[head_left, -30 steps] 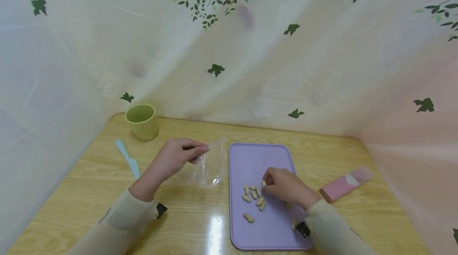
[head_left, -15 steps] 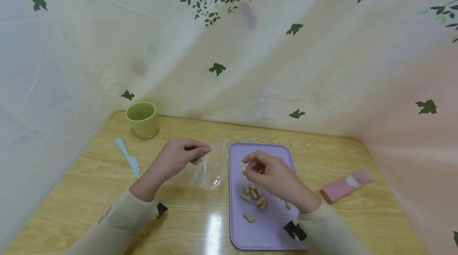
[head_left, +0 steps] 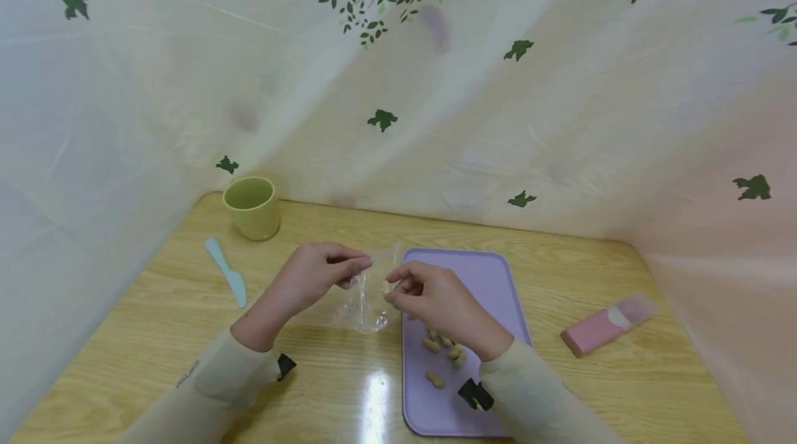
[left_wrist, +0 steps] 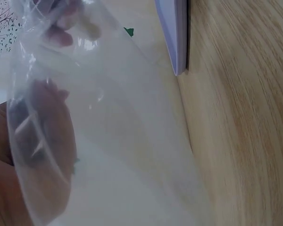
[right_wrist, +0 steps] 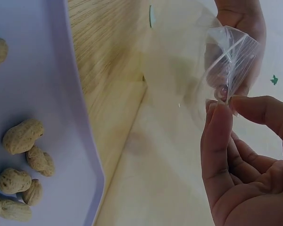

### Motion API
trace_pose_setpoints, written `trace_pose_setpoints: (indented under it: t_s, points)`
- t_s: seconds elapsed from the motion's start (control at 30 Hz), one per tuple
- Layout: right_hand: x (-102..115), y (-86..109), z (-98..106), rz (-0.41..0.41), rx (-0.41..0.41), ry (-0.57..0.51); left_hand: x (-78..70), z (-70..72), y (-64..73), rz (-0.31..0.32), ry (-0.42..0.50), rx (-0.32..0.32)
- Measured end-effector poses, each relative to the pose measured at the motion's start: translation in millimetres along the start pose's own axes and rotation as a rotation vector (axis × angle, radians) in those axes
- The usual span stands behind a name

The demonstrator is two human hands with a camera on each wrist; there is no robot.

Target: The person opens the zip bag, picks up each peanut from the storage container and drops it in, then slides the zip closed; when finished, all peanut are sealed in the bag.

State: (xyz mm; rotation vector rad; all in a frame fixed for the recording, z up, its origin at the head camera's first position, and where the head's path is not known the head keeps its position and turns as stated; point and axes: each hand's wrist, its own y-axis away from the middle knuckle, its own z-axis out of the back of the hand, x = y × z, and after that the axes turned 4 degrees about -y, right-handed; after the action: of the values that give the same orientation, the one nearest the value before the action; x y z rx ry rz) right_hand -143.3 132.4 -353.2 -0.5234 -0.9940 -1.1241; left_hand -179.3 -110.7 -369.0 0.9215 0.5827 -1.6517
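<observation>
My left hand (head_left: 314,274) pinches the upper edge of a clear plastic bag (head_left: 369,312), which hangs over the wooden table. Fingers and thumb of my right hand (head_left: 438,302) pinch a single peanut (head_left: 387,288) right at the mouth of the bag. In the left wrist view, the bag (left_wrist: 127,127) spreads across most of the picture. The right wrist view has the right fingertips beside the crinkled bag edge (right_wrist: 236,56), hiding most of the held peanut. Below the right hand, several unshelled peanuts (right_wrist: 22,135) lie on a purple tray (head_left: 467,264).
A green cup (head_left: 252,209) stands at the back left of the table, with a light blue plastic knife (head_left: 227,272) in front of it. To the right of the tray lies a pink packet (head_left: 600,330). A leaf-patterned cloth (head_left: 436,119) hangs behind the table.
My right hand has picked a peanut off the tray, lifted it and carried it left to the bag's mouth. The left hand keeps its grip on the bag, almost unmoved.
</observation>
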Motion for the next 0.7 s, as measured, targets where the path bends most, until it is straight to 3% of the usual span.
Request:
trace_pose_setpoints:
  t_s: [0.23,0.4,0.6,0.7]
  points:
    - [-1.6,9.2,8.3,-0.014,-0.024,-0.015,-1.1,0.0,0.4,0.023,0.018,-0.007]
    - [-12.0,30.0,36.9,0.026,-0.105,-0.024,-3.1,-0.4,1.0,0.026,0.030,-0.008]
    - [-45.4,56.3,79.7,-0.028,-0.174,0.002,-5.8,-1.8,1.6,0.033,0.047,-0.003]
    - [-66.7,64.3,92.3,-0.111,-0.168,0.042,-6.2,-2.4,2.3,0.045,0.048,-0.007]
